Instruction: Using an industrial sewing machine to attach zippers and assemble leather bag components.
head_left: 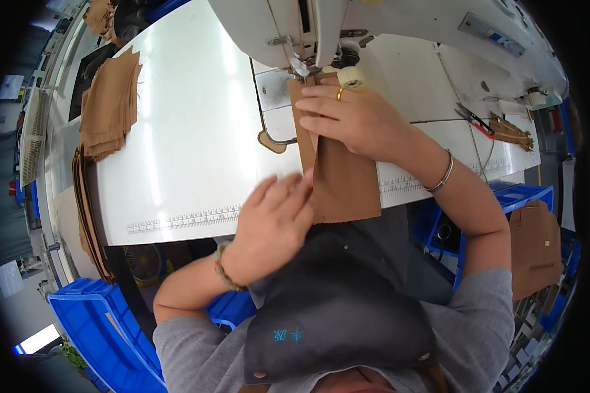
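Under the sewing machine's presser foot (303, 73) lies a brown fabric piece (347, 187) with a narrow fold along its left side. My right hand (347, 121) rests flat on its upper part, fingers extended toward the fold just below the foot. My left hand (275, 219), slightly blurred, is at the fold's lower left, its bent fingertips pinching the edge.
A stack of brown pieces (108, 101) lies on the white table (177, 131) at left, more panels (88, 216) beside it. Scissors (478, 124) lie at right. Blue bins (92, 308) stand below, and a brown piece (534, 249) hangs over one at right.
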`<state>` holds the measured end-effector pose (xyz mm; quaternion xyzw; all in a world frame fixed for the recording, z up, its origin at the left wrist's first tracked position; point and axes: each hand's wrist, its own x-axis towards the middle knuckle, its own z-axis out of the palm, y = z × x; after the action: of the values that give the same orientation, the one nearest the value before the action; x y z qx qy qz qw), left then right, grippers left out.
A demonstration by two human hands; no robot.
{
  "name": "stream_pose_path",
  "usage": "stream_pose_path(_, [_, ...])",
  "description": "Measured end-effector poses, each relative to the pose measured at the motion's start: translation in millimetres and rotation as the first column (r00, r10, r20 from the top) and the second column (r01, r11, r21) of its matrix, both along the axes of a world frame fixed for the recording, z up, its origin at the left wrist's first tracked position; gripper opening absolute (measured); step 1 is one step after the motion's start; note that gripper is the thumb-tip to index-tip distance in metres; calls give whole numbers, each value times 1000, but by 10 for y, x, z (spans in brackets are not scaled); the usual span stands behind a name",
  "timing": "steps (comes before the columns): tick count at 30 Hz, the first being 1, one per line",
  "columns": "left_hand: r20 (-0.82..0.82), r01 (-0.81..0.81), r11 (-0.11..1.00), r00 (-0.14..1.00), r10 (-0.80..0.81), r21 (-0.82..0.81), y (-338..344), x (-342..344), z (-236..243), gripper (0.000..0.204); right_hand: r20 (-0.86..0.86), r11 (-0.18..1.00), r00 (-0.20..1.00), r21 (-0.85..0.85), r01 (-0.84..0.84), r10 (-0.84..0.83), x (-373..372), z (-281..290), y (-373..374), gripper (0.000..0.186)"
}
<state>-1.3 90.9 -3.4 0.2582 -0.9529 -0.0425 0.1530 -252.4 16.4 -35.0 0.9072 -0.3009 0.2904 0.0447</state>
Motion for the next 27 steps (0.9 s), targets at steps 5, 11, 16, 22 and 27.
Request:
stream_pose_path(5, [10, -35, 996, 999, 36, -85, 490, 57, -21, 34, -74, 988, 986, 47, -146, 149, 27, 33, 440, 23])
stream_pose_path(11, [-25, -57, 990, 998, 54, -130, 517, 55, -74, 33, -13, 996, 1000, 84, -16, 18, 118, 10, 1201, 30])
stream_pose_path(16, [-122, -64, 996, 990, 70, 58, 330, 74, 22, 40, -21, 996, 997, 44, 78, -77, 172, -87, 1403, 28])
stream_pose_path(22, [-85, -132, 991, 988, 129, -37, -459, -107, -30, 44, 44, 991, 991, -50, 127, -124, 213, -196, 1425, 25])
stream_pose_path(27, [4, -136, 987, 991, 136, -82, -954, -303, -112, 63, 185, 989, 980, -117, 90, -67, 216, -257, 1392, 23])
